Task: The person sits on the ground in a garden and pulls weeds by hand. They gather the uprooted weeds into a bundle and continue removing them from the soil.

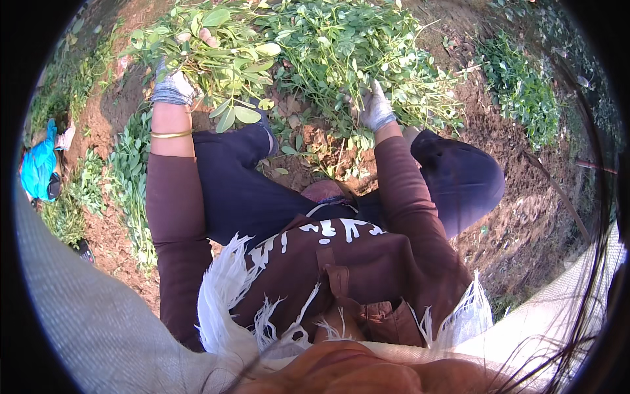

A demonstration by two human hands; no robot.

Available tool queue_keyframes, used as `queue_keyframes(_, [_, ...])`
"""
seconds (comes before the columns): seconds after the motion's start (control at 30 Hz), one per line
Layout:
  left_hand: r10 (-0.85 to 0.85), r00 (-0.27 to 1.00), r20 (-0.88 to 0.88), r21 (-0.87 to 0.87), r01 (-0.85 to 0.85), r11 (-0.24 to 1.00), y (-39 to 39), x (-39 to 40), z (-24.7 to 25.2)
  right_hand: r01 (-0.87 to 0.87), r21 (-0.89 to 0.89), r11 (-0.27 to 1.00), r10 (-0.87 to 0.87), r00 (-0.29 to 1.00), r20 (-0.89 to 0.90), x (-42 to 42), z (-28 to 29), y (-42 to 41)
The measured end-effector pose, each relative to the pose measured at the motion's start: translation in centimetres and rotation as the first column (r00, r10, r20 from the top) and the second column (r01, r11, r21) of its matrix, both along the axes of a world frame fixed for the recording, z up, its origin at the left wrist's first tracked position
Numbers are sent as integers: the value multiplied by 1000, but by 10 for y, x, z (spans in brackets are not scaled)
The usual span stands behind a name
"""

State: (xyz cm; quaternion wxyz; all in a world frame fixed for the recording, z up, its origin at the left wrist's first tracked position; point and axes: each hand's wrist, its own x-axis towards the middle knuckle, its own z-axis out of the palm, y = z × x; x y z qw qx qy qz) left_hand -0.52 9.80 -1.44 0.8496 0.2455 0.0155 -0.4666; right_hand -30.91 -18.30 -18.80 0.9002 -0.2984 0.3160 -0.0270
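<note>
My left hand, in a pale knitted glove, grips a bunch of leafy green plants at the upper left. Its fingers are mostly hidden by the stems. A few pinkish lumps show among those leaves; I cannot tell what they are. Against the near edge of a large heap of cut green plants rests my right hand, also gloved. The thumb points up along the stems, while leaves cover part of the fingers, so a grip there is unclear.
Between my bent, dark-trousered legs lies brown soil with scattered leaves. More plants lie in rows at left and right. A bright blue cloth item is at far left. A thin stick slants at right.
</note>
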Motion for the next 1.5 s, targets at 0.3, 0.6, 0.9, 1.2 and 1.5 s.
queue_keyframes(0.3, [41,999,-2,-10,-41,999,4,-13,-5,89,-254,963,-147,964,-220,-13,-19,19])
queue_keyframes(0.6, [96,993,73,60,-101,993,5,-17,-10,-105,-409,906,-57,929,-365,-21,-20,17])
queue_keyframes(0.9, [0,988,-156,-69,-11,998,2,-14,-20,-661,-663,351,-5,707,-707,-17,-48,9])
queue_keyframes(1.2, [6,1000,-12,22,-6,1000,0,-20,-13,-278,-675,683,-157,847,-508,-11,-51,6])
queue_keyframes(1.5, [172,985,-11,190,-167,967,-16,-31,-8,-110,-306,946,70,988,-138,-2,28,-7])
